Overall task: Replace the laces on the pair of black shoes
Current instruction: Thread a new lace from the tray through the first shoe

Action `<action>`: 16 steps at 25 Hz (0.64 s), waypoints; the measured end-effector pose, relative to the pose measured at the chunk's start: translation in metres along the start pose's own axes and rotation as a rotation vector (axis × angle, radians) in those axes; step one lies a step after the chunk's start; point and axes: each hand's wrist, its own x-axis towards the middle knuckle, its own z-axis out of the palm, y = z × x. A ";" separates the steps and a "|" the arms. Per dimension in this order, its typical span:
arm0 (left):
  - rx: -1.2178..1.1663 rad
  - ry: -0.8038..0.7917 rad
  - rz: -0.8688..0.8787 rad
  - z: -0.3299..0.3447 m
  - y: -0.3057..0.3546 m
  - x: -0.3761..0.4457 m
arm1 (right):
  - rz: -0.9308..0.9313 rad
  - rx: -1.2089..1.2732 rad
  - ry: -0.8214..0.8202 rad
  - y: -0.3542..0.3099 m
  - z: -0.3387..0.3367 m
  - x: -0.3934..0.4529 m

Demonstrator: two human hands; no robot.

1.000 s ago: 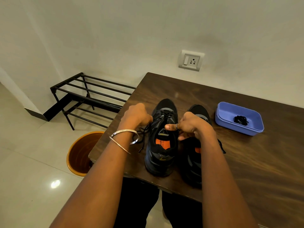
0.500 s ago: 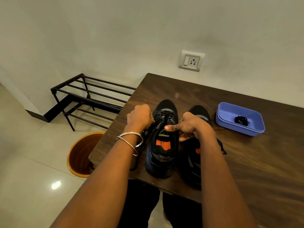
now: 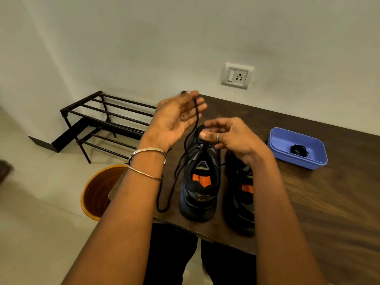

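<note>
1. Shoes: two black shoes (image 3: 198, 182) stand side by side at the table (image 3: 329, 202) edge.
2. One limp black lace (image 3: 174, 177) trails from the left shoe; light, floppy, probably best pinched near its tip.
3. Right hand (image 3: 228, 135) hovers, fingers loosely curled, holding nothing.
4. Left hand (image 3: 176, 118) lifts the lace, fingertips pinching it.
5. One blue tray (image 3: 277, 145) holds one coiled lace bundle (image 3: 299, 150).

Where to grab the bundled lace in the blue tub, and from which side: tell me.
Pinch the bundled lace at the top of its coil, coming straight down from above. It lies loose on the floor of the blue tub, whose walls block any sideways approach, and the open top leaves it clear. The right hand is nearer.
</note>
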 end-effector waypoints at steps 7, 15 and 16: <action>-0.494 -0.011 0.006 -0.004 -0.003 0.013 | 0.078 0.141 -0.016 -0.007 0.007 -0.003; 0.714 0.479 -0.072 -0.038 -0.033 0.024 | 0.023 0.136 0.483 0.006 -0.026 0.002; 1.017 0.496 -0.011 -0.037 -0.035 0.023 | 0.021 0.117 0.457 0.005 -0.022 0.003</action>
